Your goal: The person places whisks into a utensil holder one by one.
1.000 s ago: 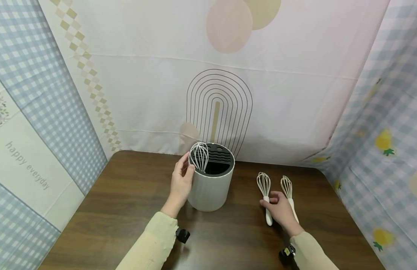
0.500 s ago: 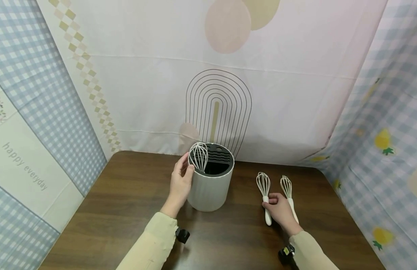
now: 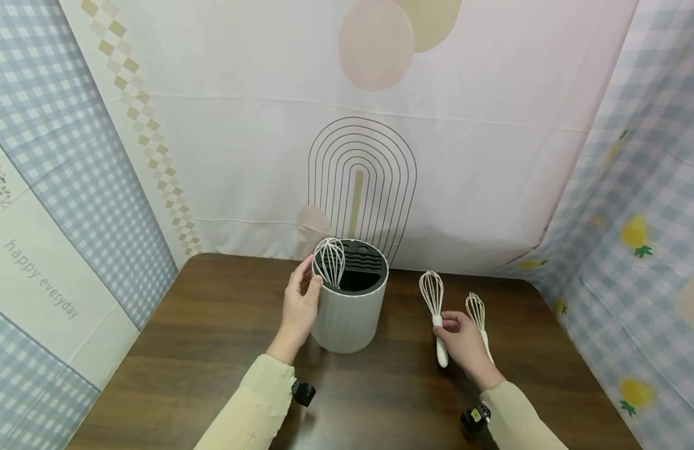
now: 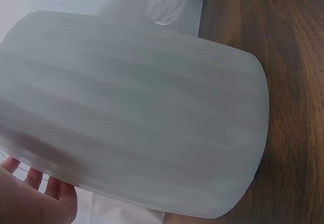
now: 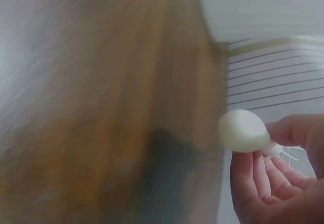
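Note:
A pale grey utensil holder [image 3: 349, 325] with a black slotted top stands upright on the table. One white wire whisk [image 3: 331, 265] pokes out of its left side, handle hidden inside. My left hand [image 3: 299, 307] holds the holder near its rim, thumb in front and fingers around the left side. To the right, my right hand [image 3: 465, 342] pinches a second whisk [image 3: 441, 354] by its white handle, wires pointing away from me. The right wrist view shows the rounded handle end [image 5: 242, 131] between thumb and fingers. Behind that hand lies a third whisk [image 3: 476, 307], its handle partly covered.
The dark wooden table [image 3: 212, 375] ends at a white patterned cloth [image 3: 257, 175] close behind the holder. Checked cloth [image 3: 650, 187] hangs along the right side, and another checked cloth [image 3: 60, 112] hangs on the left.
My right hand has closed on the nearer whisk's handle and moved it slightly up and left. The left hand stays at the holder; the third whisk has not moved.

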`<state>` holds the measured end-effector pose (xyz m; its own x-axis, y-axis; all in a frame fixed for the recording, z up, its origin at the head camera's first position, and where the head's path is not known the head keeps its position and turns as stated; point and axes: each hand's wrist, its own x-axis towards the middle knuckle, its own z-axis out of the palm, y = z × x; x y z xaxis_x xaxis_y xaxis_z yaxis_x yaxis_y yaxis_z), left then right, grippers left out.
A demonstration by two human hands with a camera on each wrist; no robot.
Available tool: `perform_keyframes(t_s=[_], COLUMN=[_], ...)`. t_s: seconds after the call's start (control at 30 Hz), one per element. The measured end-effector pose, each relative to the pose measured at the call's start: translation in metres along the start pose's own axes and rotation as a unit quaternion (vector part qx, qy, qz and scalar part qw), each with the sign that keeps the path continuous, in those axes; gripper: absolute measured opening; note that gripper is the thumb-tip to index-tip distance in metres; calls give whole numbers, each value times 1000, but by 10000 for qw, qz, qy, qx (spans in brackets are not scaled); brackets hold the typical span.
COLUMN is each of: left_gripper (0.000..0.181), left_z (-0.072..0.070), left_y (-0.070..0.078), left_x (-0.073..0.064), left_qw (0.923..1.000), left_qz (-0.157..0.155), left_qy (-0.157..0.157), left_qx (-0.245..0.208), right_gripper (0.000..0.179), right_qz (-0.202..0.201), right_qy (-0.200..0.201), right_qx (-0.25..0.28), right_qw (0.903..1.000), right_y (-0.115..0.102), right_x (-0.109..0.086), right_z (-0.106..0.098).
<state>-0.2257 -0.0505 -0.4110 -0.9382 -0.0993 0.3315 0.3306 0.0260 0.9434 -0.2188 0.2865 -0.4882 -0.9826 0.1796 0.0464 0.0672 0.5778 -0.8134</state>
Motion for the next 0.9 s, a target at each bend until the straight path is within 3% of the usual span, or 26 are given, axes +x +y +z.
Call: perform_keyframes(t_s=[0.27,0.43,0.67,0.9], left_gripper=[46,45,46,46], left_z=[0,0,0,1], left_y=[0,-2,-1,0], left_x=[-2,-2,-2,-2], left_qw=[9999,9999,9999,9999], left_qz=[41,39,85,80], left_qy=[24,9,7,-13], left_qx=[104,113,103,107], right_gripper=[43,47,54,52], right_qz=[-158,-299,-730,-1296], right_qy=[-14,-108,-240,-104], right_qx=[617,1307,1810,2142], right_qw=[9980,9909,9805,9681], right_y=[-42,-63,-87,-112], right_x=[-4,-6,-7,-12], right_z=[-8,-12,-17,-16])
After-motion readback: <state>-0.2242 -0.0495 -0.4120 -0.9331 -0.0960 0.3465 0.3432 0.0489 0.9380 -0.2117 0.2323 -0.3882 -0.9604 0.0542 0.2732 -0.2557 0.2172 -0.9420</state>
